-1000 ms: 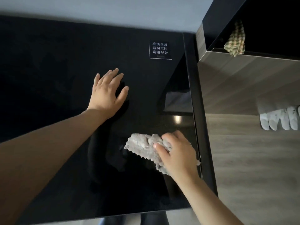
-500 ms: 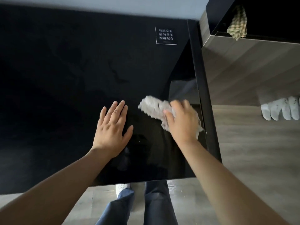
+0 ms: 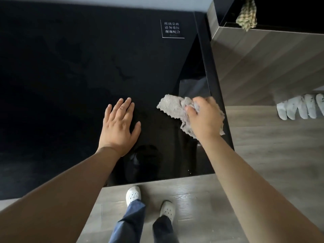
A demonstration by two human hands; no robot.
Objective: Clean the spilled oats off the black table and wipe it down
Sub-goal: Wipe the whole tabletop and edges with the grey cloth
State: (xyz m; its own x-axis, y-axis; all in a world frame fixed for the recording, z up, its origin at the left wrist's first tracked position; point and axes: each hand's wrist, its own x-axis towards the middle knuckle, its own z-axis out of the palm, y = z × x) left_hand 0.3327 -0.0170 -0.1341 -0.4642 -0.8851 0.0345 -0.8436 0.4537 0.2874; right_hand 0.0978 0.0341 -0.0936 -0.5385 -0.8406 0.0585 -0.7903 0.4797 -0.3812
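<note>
Right below you, your two white clogs (image 3: 133, 194) stand on the grey wood floor (image 3: 192, 199), just off the near edge of the black worktop (image 3: 70, 85). A couple of tiny pale specks (image 3: 189, 171) sit on the glass close to the near right corner; they are too small to tell whether they are oats.

Up from there, your left hand (image 3: 119, 127) lies flat on the worktop, palm down, fingers straight and a little spread, holding nothing. Just beside it, toward the right edge, your right hand (image 3: 204, 118) is clenched on the grey cloth (image 3: 172, 106), thumb on top, pressing the bunched fabric onto the glass. One ragged flap of the cloth spreads out toward your left hand without touching it. Another bit pokes out past your knuckles, right at the right edge of the worktop.

Further out, the glass shows faint smears and reflections. Near the far right corner there is a small label (image 3: 172, 28) with white characters.

Off the right edge, a wood-grain cabinet (image 3: 263, 58) stands close against the worktop, and a checked rag (image 3: 246, 14) hangs over its top lip. On the floor beyond the cabinet, a row of white footwear (image 3: 298, 108) is lined up well apart from the worktop.
</note>
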